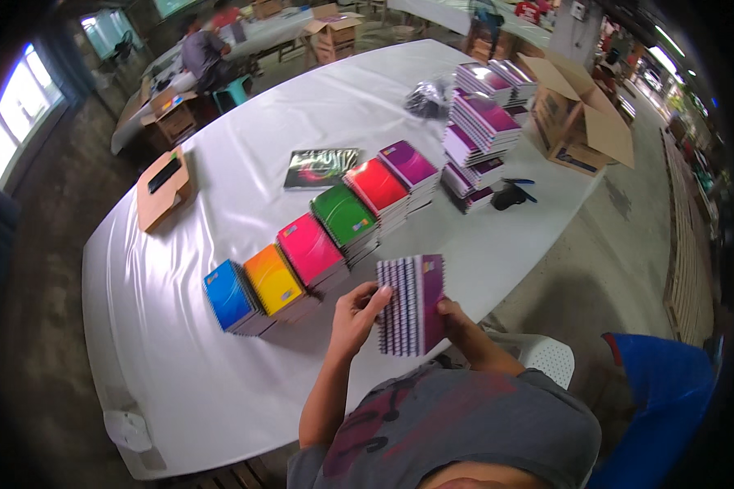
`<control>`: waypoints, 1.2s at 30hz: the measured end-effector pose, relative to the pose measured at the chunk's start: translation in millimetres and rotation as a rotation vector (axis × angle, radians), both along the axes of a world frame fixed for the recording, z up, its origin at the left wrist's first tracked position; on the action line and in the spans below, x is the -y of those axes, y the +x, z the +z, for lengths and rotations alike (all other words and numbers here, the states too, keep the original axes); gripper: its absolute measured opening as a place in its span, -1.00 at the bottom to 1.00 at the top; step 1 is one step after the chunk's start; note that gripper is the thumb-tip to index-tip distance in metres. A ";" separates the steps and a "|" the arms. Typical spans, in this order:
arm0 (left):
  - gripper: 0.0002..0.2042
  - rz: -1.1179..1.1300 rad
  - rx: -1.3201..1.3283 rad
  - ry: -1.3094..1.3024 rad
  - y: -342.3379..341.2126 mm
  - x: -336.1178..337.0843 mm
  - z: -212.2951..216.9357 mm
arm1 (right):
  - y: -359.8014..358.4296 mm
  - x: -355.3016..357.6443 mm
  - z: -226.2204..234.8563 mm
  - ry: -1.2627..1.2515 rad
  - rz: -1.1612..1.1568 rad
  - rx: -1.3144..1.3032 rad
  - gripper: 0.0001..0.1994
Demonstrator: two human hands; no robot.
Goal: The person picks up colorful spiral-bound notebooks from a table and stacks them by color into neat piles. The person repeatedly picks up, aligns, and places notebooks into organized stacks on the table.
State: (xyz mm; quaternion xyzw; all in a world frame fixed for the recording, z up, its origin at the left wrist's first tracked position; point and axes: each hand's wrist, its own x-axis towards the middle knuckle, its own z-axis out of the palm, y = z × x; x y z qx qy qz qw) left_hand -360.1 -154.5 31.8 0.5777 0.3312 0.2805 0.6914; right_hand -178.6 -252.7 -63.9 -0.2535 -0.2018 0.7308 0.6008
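Between my two hands, over the near edge of the table, is a stack of purple spiral notebooks (411,306), its coiled spines turned up toward me. My left hand (362,311) grips the spine side with the thumb on top. On the other side, my right hand (457,319) closes around the purple cover edge. Beyond them runs a slanting row of notebook piles: blue (230,293), yellow (274,279), pink (311,248), green (344,213), red (376,184) and purple (409,164). A tall stack of purple notebooks (483,122) stands at the far right.
On the white-covered table (179,383) lie a dark glossy packet (321,168), a cardboard piece (156,198) with a black phone (165,174), crumpled clear plastic (428,99) and blue pens (520,186) by a black object. An open carton (575,114) stands right; other people work farther back.
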 end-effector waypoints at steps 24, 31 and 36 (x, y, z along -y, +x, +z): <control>-0.56 0.104 -0.292 0.306 1.5 17.2 10.8 | -4.5 7.6 0.0 0.027 0.040 -0.010 -0.22; -0.55 0.096 -0.228 0.316 3.8 22.1 8.9 | -6.0 8.6 9.5 0.045 0.017 0.045 -0.20; -0.41 0.076 -0.068 0.081 1.5 20.4 -0.5 | -8.0 8.8 43.5 0.001 -0.063 0.142 -0.28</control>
